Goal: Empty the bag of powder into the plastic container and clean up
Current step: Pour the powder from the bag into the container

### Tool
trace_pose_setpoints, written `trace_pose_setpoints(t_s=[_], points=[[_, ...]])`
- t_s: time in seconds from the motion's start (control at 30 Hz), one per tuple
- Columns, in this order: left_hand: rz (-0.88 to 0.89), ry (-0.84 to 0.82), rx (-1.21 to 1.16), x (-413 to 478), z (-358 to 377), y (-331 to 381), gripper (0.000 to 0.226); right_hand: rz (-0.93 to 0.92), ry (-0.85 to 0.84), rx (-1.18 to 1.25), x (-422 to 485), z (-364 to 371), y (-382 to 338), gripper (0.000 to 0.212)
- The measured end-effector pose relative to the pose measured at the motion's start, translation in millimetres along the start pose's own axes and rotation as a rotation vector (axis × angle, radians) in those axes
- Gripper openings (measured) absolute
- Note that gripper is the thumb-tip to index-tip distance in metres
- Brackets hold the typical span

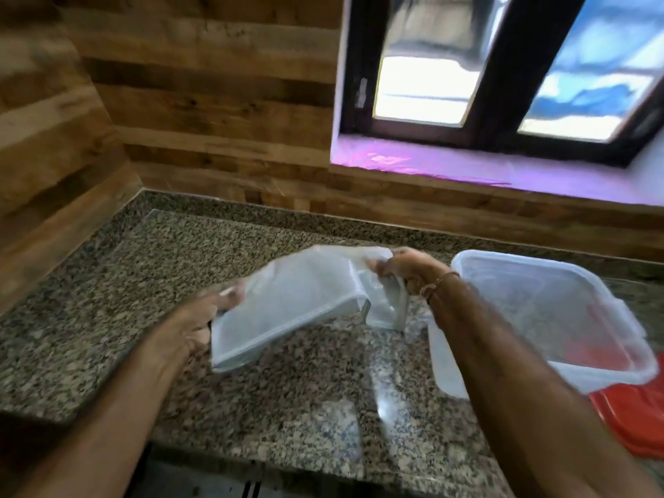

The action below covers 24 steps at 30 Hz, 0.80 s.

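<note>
Two hands hold a translucent plastic bag (287, 303) in the air above the granite countertop (107, 300). The left hand (194, 328) curls its fingers round the bag's lower, near end; the right hand (402, 267), a thread bracelet (436, 283) at its wrist, pinches the raised far end. Just right of the right forearm stands the clear plastic container (611, 292), uncovered, a red lid (632, 418) at its near right corner. Blur hides any powder. Behind rise a wood-panelled wall (215, 102) and a dark-framed window (496, 66)
</note>
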State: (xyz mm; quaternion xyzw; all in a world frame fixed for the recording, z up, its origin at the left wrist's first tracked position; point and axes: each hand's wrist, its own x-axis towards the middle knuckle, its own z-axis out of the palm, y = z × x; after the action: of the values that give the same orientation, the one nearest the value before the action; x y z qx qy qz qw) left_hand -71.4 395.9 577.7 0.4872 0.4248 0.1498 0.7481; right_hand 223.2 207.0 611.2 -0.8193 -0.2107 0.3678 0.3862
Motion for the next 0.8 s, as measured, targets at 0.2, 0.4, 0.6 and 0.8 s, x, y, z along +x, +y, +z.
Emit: trace_pose_setpoints(t_s=[0.2,0.4,0.6,0.8], points=[[0.29,-0.064,-0.066,-30.5,122.9,75.7,0.01,-0.246,0.123,0.293,-51.8,-126.0,-32.5,0.01],[0.452,-0.183,-0.118,-33.4,270.4,64.8,0.015,-0.276,0.265,0.471,-70.0,-250.4,23.2,0.027],[0.509,-0.079,-0.056,-17.1,371.8,-16.4,0.012,-0.327,0.357,0.66,-47.8,-297.5,121.4,0.009],[0.549,-0.117,0.191,-13.0,387.3,-65.8,0.026,-0.353,0.14,0.811,-30.5,-294.1,195.6,0.059]])
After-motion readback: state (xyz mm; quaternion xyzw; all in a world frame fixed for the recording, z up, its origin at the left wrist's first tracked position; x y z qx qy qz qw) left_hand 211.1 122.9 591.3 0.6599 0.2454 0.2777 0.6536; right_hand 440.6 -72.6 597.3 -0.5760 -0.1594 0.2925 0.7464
